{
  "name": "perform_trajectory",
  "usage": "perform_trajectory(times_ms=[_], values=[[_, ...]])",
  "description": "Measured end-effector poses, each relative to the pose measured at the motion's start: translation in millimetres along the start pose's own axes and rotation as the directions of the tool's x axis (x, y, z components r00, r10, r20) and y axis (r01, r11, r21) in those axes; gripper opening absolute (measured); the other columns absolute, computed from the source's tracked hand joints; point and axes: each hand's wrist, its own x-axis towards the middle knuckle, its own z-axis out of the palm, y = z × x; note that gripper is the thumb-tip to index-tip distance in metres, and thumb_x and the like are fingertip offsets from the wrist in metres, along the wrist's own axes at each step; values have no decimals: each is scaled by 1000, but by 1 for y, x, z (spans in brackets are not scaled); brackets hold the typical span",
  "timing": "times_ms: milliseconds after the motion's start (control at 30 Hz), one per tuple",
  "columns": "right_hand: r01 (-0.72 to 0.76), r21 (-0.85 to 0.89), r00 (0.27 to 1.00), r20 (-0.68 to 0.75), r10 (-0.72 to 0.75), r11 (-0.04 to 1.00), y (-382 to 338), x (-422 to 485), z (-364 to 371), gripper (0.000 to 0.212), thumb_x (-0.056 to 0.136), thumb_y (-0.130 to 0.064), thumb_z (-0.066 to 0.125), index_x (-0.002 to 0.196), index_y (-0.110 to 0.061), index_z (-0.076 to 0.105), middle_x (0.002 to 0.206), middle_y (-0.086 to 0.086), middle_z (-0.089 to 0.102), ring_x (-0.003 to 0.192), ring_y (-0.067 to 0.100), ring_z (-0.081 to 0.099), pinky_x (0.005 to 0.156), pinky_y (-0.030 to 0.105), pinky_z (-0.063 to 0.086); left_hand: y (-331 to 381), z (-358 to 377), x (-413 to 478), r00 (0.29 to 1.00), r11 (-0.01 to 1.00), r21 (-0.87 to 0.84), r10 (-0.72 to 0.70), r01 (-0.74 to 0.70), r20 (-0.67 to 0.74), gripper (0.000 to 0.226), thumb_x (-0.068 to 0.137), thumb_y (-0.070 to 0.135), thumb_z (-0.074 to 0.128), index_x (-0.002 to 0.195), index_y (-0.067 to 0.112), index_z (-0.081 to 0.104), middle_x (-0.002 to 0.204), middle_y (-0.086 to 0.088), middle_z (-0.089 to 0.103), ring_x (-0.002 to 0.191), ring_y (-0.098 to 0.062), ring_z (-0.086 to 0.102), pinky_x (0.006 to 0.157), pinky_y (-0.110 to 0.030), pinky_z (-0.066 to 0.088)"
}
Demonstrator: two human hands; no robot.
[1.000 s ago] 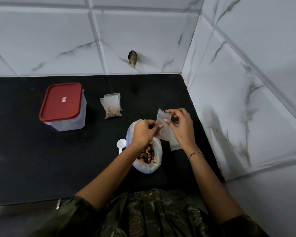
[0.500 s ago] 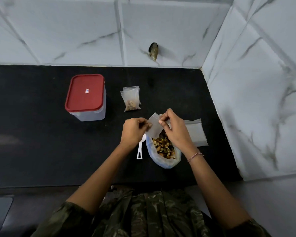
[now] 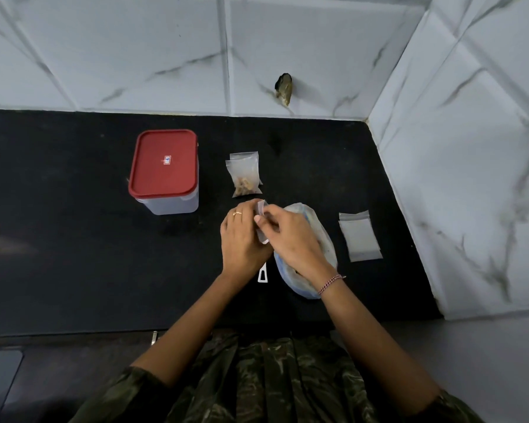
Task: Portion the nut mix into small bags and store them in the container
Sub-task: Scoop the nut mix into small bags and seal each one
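Observation:
My left hand and my right hand meet over the black counter, both pinching one small clear empty bag between them. Under my right hand lies the big plastic bag of nut mix, mostly hidden by the hand. A filled small bag with nuts at its bottom lies just beyond my hands. The clear container with its red lid on stands to the left. A stack of empty small bags lies to the right.
A white scoop's handle pokes out below my left hand. Marble-look tiled walls close the counter at the back and right. A dark hole marks the back wall. The counter's front edge runs just before my body.
My hands carried the small empty bag leftward off the stack and drew closer together. The nut bag's opening, visible before, now sits under my right hand. The camera view shifted.

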Motion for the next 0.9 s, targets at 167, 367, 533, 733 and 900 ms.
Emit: perform_trajectory(times_ms=[167,367,533,733,900], values=[[-28,45,972,236,16,999,-24,-7,-6,29,98,-32,45,121,-18,56,97,2,69,74,11,68,74,25,55,-19,-5,-5,995,944,-314,-88,100,50,39,72,35,63,107,21,55,94,7,64,91,-16,59,76,-47,51],[119,39,982,-153,-112,992,-16,-4,-4,17,93,-21,56,106,-17,67,101,-3,63,88,6,60,76,24,55,-32,-10,-9,998,841,-536,-67,69,23,39,72,10,77,105,14,57,96,-1,64,89,-20,63,76,-49,53],[61,-17,996,-66,-62,998,-6,-6,3,17,86,-26,66,102,-20,63,95,-7,59,83,5,59,74,22,53,-37,-10,-9,1000,814,-580,-20,25,15,43,71,20,76,107,7,55,100,-6,61,92,-24,62,76,-47,54],[109,-114,992,-50,-116,987,-18,-9,12,29,86,-11,64,105,-20,44,86,-10,55,75,-1,55,66,13,46,-34,-12,-13,999,829,-558,-18,39,43,51,67,22,81,107,15,51,99,-1,61,88,-21,63,72,-38,55],[69,39,997,-43,-67,997,-28,-11,18,23,92,-21,58,111,-17,45,85,-6,61,68,3,62,61,18,54,-36,-15,-9,995,891,-452,-6,-40,-101,36,71,21,75,100,15,55,96,-8,57,86,-14,57,71,-23,45]])
